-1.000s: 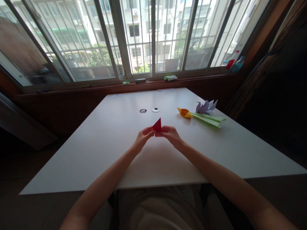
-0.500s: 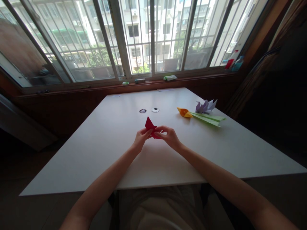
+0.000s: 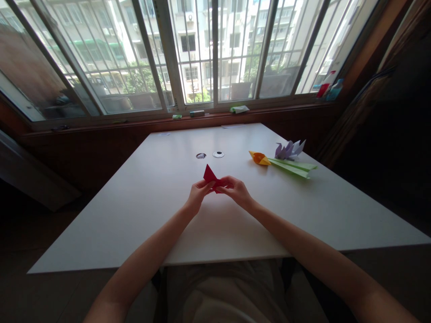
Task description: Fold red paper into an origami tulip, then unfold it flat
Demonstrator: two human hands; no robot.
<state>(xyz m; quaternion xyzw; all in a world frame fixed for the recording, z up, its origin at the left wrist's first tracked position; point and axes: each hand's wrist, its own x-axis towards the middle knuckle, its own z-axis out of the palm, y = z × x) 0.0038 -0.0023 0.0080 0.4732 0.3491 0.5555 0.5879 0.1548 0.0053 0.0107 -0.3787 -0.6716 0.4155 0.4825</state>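
A small folded piece of red paper (image 3: 210, 175) is pinched between both my hands just above the white table (image 3: 161, 202). My left hand (image 3: 197, 195) grips its lower left side with the fingertips. My right hand (image 3: 237, 190) holds its right side, thumb and fingers closed over the fold. A pointed triangular flap sticks up to the left of my fingers. Part of the paper is hidden under my right fingers.
On the table's right side lie an orange paper flower (image 3: 259, 157) on a green paper stem (image 3: 292, 167) and a purple folded flower (image 3: 288, 150). Two round cable holes (image 3: 209, 155) sit mid-table. The windowsill (image 3: 202, 117) holds small items; bottles (image 3: 328, 88) stand at right.
The red paper's point has tipped from upright over my right fingers to leaning left. My right fingers have closed further over the fold. Both hands stay in the same spot.
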